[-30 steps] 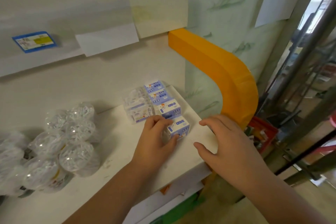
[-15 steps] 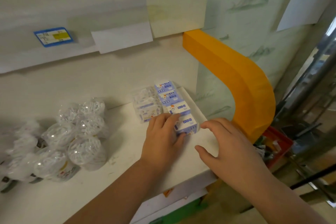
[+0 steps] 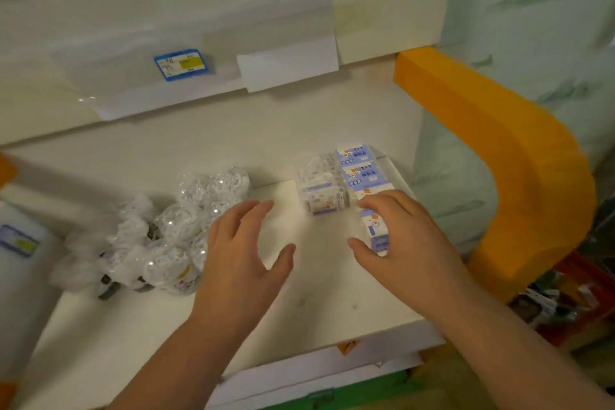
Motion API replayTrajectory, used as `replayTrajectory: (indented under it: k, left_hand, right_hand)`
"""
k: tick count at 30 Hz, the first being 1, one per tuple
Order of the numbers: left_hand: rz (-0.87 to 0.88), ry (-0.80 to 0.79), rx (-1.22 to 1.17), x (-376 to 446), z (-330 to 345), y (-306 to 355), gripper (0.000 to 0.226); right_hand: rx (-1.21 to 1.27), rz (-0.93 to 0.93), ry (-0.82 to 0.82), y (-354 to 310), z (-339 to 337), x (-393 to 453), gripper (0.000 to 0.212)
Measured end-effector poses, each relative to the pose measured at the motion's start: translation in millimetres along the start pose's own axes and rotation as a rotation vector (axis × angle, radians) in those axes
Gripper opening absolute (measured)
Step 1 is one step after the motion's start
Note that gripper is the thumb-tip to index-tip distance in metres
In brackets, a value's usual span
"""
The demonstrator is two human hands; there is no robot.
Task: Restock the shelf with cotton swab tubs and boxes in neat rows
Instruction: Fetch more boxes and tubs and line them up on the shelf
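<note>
A row of blue-and-white cotton swab boxes (image 3: 362,176) runs front to back at the right end of the white shelf (image 3: 316,296). Clear swab boxes (image 3: 321,193) stand just left of that row. My right hand (image 3: 409,243) grips the front blue box (image 3: 377,233), thumb on its left side and fingers over its top. My left hand (image 3: 239,253) hovers open above the shelf's middle, holding nothing. Several round plastic-wrapped swab tubs (image 3: 179,226) lie in a loose cluster to the left, just beyond my left fingertips.
A curved orange guard (image 3: 519,176) bounds the shelf's right end. A blue price tag (image 3: 181,64) and a white paper strip (image 3: 288,68) hang on the shelf edge above. A red crate (image 3: 585,293) sits low at the right, past the shelf.
My left hand has let go of the front blue box and moved left, toward the tubs. My right hand has moved in and taken hold of that box. The view has shifted left.
</note>
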State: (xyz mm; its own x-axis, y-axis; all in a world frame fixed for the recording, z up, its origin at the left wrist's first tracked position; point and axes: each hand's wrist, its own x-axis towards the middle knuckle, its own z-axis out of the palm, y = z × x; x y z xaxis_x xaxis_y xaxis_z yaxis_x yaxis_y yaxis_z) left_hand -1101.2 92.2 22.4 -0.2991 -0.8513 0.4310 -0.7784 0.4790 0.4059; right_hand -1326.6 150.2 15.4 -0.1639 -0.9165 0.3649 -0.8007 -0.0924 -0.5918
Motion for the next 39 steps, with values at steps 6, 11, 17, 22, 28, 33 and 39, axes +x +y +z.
replayTrajectory:
  k: [6, 11, 17, 22, 28, 33, 39]
  left_hand:
    - [-0.182, 0.15, 0.15, -42.2, -81.5, -46.1, 0.066]
    - [-0.323, 0.257, 0.191, -90.3, -145.4, -80.0, 0.064]
    - [-0.413, 0.347, 0.196, -171.9, -225.1, -129.8, 0.061]
    - [-0.502, 0.388, 0.196, -245.7, -289.8, -176.6, 0.061]
    - [-0.573, 0.353, 0.229, -309.3, -342.3, -233.8, 0.062]
    - [-0.583, 0.31, 0.231, -331.4, -363.8, -270.5, 0.061]
    - [-0.584, 0.283, 0.268, -325.2, -373.7, -320.4, 0.061]
  right_hand:
    - [0.019, -0.109, -0.045, -63.3, 39.5, 17.5, 0.044]
    - [0.081, -0.255, -0.125, -139.7, 76.3, 5.9, 0.043]
    - [0.122, -0.387, -0.224, -248.6, 126.0, -36.9, 0.044]
    - [0.095, -0.476, -0.296, -337.9, 165.1, -80.7, 0.045]
    - [0.112, -0.54, -0.292, -417.0, 205.3, -119.8, 0.046]
    - [0.074, -0.538, -0.313, -454.8, 234.7, -138.3, 0.048]
    - [0.044, -0.547, -0.323, -492.8, 273.6, -129.4, 0.048]
